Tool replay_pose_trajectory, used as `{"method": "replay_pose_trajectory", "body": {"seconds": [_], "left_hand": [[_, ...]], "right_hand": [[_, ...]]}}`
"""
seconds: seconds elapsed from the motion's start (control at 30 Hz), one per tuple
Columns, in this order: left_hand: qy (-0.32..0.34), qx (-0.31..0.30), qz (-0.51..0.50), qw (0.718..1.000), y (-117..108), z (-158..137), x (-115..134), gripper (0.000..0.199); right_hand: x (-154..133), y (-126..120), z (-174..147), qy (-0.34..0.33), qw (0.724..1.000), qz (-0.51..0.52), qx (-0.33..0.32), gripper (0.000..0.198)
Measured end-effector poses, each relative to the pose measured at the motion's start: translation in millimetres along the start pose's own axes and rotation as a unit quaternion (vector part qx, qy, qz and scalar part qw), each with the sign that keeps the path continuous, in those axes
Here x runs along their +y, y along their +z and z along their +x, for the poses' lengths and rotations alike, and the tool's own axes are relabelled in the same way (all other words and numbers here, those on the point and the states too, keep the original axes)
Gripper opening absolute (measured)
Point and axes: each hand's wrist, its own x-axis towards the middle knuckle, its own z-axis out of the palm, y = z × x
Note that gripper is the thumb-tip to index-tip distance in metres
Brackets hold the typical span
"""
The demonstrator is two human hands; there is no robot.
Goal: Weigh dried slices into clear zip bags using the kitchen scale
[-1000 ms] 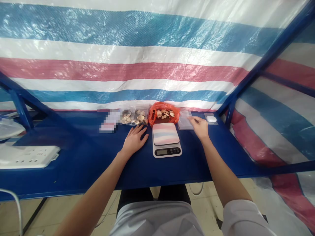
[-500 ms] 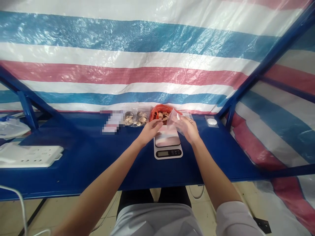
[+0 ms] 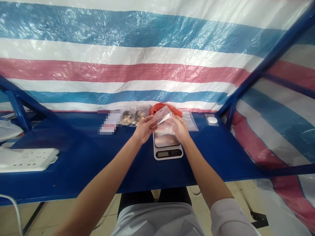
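A clear plastic bag is stretched between my two hands, above a kitchen scale with a shiny weighing plate. My left hand pinches the bag's left edge. On the other side my right hand grips it with bent fingers. Nothing shows inside the bag. Just behind it sits a red plastic bag, its contents hidden from this angle by the clear bag and my hands. Left of that stand two clear bags filled with pale brown dried slices.
Flat clear bags lie right of the scale, and a round white object sits farther right. A blurred-out paper is left of the filled bags. A white power strip lies far left. Blue frame bars and striped sheeting enclose the table.
My right hand has moved left with the clear bag, bringing it over the scale's far end. My left hand has closed on the bag's edge.
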Motion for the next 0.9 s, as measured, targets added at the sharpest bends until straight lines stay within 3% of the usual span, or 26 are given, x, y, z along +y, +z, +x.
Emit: {"method": "replay_pose_trajectory", "body": {"seconds": [0.3, 0.5, 0.63, 0.7, 0.8, 0.87, 0.9], "left_hand": [[0.103, -0.003, 0.081, 0.991, -21, 16, 17, 0.05], [0.097, -0.063, 0.2, 0.973, -38, 30, 37, 0.054], [0.122, -0.074, 0.274, 0.951, -49, 39, 38, 0.051], [0.178, -0.044, 0.326, 0.927, -51, 40, 35, 0.048], [0.296, 0.018, 0.425, 0.855, -46, 33, 31, 0.035], [0.343, 0.021, 0.469, 0.814, -38, 26, 30, 0.03], [0.344, 0.006, 0.476, 0.809, -33, 24, 29, 0.03]], "right_hand": [[-8, 6, 12, 0.059, 0.991, -0.1, -0.064, 0.049], [-8, 25, 34, 0.056, 0.985, -0.133, -0.09, 0.038], [5, 25, 41, 0.045, 0.982, -0.147, -0.11, 0.033], [13, 21, 43, 0.026, 0.982, -0.164, -0.092, 0.032], [25, 12, 44, -0.03, 0.975, -0.215, -0.049, 0.029], [29, 6, 44, -0.065, 0.967, -0.245, -0.023, 0.027], [31, 4, 44, -0.078, 0.963, -0.257, -0.016, 0.026]]}}
